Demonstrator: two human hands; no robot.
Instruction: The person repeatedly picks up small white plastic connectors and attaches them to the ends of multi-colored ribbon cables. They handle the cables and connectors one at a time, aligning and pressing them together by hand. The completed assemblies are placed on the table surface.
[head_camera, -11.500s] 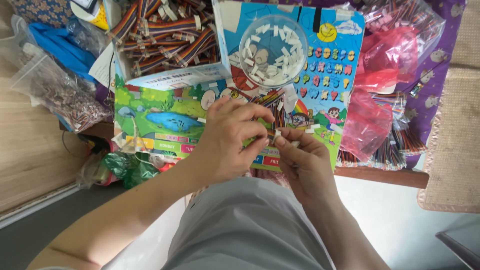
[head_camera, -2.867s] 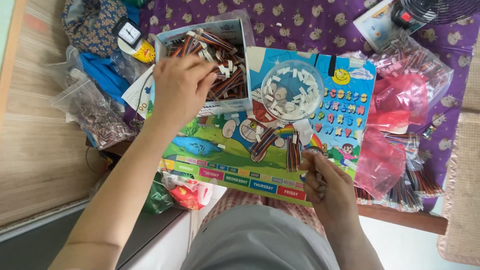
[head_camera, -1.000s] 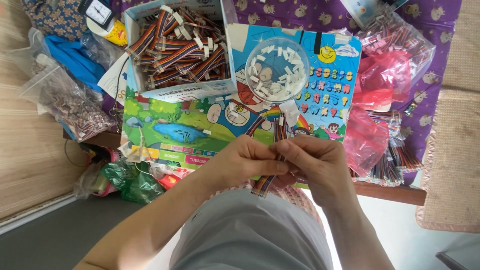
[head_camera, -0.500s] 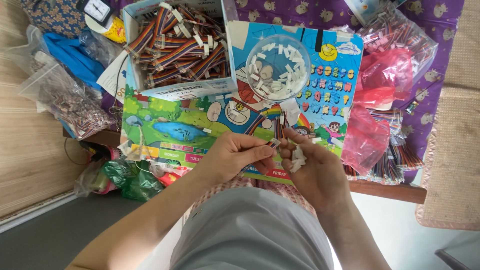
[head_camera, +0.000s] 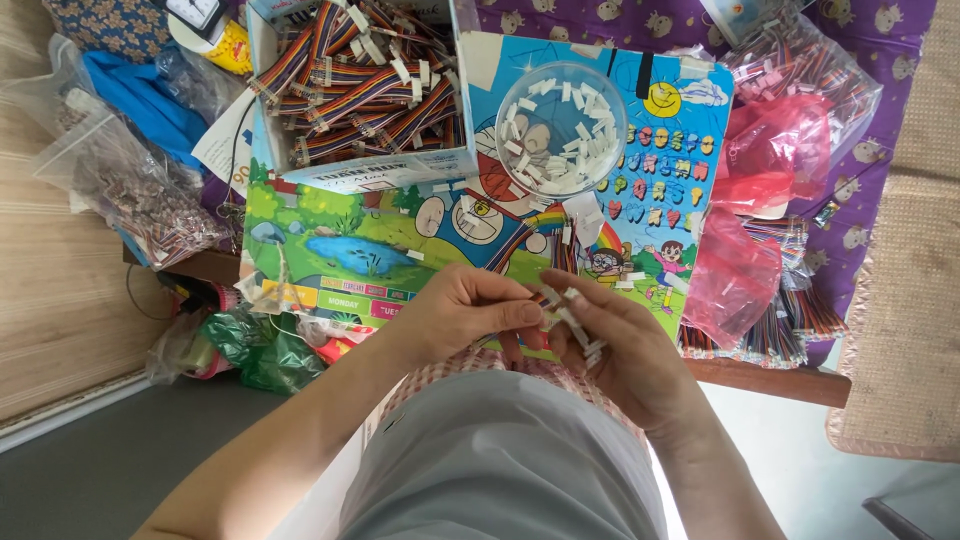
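Observation:
My left hand (head_camera: 470, 315) and my right hand (head_camera: 615, 345) meet over the near edge of a colourful cartoon board (head_camera: 400, 245). Between their fingertips they pinch a short multicoloured ribbon cable with small white connectors (head_camera: 570, 318). Just beyond the hands, a clear round bowl (head_camera: 560, 125) of white connector pieces sits on the board. A cardboard box (head_camera: 360, 90) packed with rainbow ribbon cables stands at the far left of the board.
Red and clear plastic bags (head_camera: 775, 160) of cables lie at the right on a purple patterned cloth (head_camera: 860, 230). Zip bags of small parts (head_camera: 130, 190) and a blue bag (head_camera: 140, 100) sit at the left. Green bags (head_camera: 260, 350) lie below the table edge.
Earlier my left hand reached into the cable box while the right waited. Both hands have since come together at the board's near edge, working the cable and connector between the fingers.

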